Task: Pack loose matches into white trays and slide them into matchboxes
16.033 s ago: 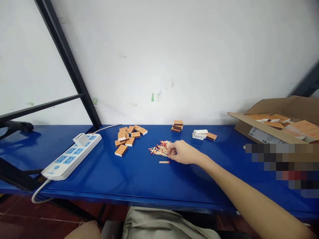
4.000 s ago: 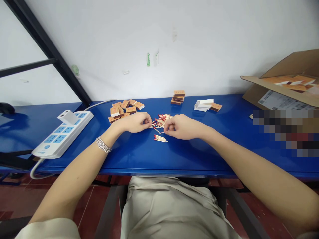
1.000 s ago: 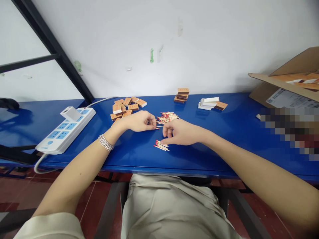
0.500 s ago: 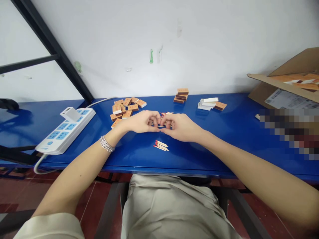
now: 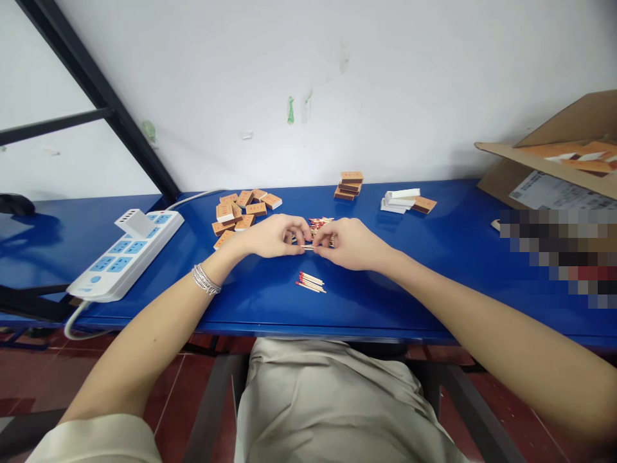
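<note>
My left hand (image 5: pixel 272 235) and my right hand (image 5: pixel 348 243) meet at the middle of the blue table (image 5: pixel 434 270), fingertips pinched together on a few matchsticks (image 5: pixel 307 246) held between them. Behind the hands lies a loose heap of red-tipped matches (image 5: pixel 320 222), mostly hidden by my fingers. A small aligned bundle of matches (image 5: pixel 311 282) rests on the table just in front of the hands. A silver bracelet (image 5: pixel 204 280) circles my left wrist.
Scattered orange matchboxes (image 5: pixel 243 209) lie at the back left, a short stack of them (image 5: pixel 349 184) and white inner trays (image 5: pixel 399 201) at the back. A white power strip (image 5: pixel 126 253) sits left. An open cardboard box (image 5: pixel 554 173) stands at the right.
A second ago my right hand lay by the aligned bundle near the front; it has moved up to meet the left hand, and both now pinch matches together.
</note>
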A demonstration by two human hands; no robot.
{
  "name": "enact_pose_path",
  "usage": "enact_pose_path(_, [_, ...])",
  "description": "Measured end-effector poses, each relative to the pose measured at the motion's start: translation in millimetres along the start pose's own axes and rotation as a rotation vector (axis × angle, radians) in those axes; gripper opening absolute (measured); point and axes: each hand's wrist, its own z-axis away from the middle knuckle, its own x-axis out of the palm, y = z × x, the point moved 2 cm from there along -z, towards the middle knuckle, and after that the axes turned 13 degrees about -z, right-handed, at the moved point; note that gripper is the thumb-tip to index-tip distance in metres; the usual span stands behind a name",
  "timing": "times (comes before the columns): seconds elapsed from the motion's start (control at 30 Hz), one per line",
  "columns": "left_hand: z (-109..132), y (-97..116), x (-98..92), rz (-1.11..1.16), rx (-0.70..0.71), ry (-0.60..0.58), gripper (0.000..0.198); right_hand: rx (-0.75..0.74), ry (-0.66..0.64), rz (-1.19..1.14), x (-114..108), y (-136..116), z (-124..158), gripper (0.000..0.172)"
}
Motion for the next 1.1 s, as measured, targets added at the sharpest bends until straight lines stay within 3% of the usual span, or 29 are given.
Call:
enact_pose_path(0.2, [-1,-2,-2.7,-0.176,0.013,0.024,0.021,0.036,0.022,-0.104,-10,-1,1,0.011])
enact_pose_path(0.4, [-1,-3,-4.9,-0.218,-0.020,0.034,0.023,0.159,-0.142,-0.410,-14,-2,5,0.015])
enact_pose_path(0.7, [-1,-8,-3.9,-0.214,-0.028,0.081,0.016,0.083,-0.288,-0.377,5,-10,9,0.012])
enact_pose_path(0.93, [-3,-11,-4.9,-0.229,-0.039,0.147,0.014,0.006,-0.281,-0.358,7,-14,10,0.021])
enact_pose_path(1.1, [-2,-8,-4.1,0.003,-0.087,0.137,0.013,0.013,-0.074,-0.208,-2,-10,6,0.012])
